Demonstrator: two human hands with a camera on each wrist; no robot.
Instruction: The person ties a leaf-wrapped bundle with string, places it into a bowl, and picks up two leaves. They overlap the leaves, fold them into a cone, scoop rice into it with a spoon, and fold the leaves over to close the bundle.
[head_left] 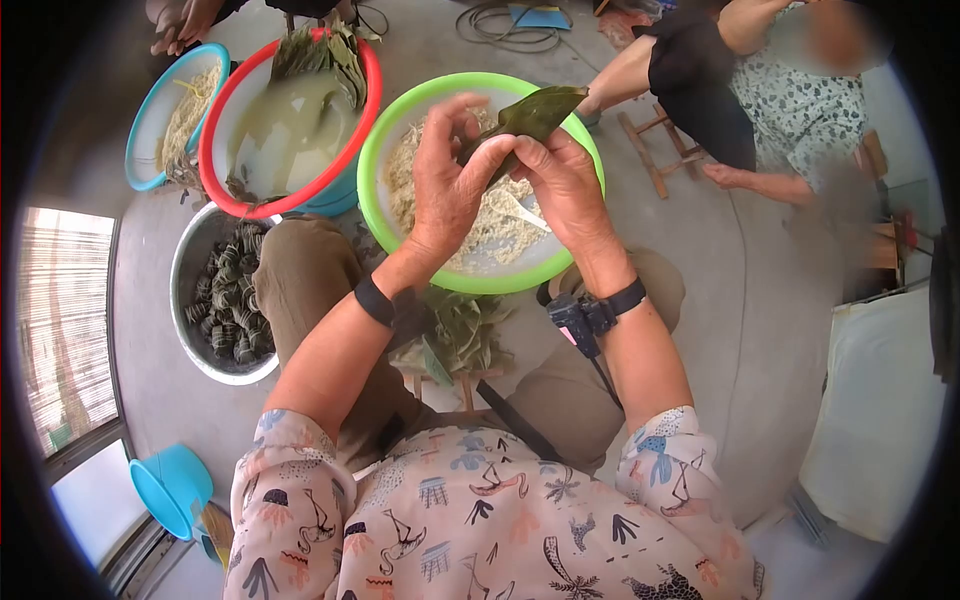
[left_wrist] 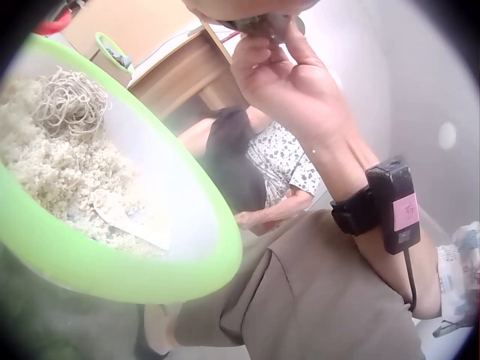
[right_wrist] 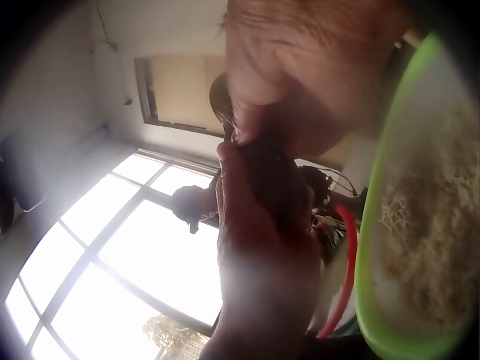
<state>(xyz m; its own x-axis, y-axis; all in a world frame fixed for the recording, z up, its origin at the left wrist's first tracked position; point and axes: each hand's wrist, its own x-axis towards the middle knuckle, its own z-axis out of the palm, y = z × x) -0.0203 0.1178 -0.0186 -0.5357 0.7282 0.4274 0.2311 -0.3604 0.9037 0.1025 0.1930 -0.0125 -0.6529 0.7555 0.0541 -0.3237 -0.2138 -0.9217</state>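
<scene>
Above a green-rimmed basin (head_left: pixel 375 215), both hands hold a folded green leaf (head_left: pixel 548 108). My left hand (head_left: pixel 448 185) grips its left part, fingers curled, thumb against the leaf. My right hand (head_left: pixel 570 195) pinches it from the right, and the two thumbs come close together. The leaf's pointed end sticks out to the upper right. Whether anything lies inside the leaf, I cannot tell. In the basin below lie pale rice grains (left_wrist: pixel 75 172), a white spoon (left_wrist: pixel 131 225) and a tangled bundle of string (left_wrist: pixel 73 103). In the right wrist view the hands are dark and mostly hide the leaf.
A red-rimmed basin (head_left: pixel 208 165) of cloudy water with soaking leaves stands left, beside a blue-rimmed basin (head_left: pixel 133 160). Tied, leaf-wrapped dumplings (head_left: pixel 235 300) fill a metal bowl (head_left: pixel 180 290). More leaves (head_left: pixel 460 330) lie between the knees. A person (head_left: pixel 800 100) sits at the right.
</scene>
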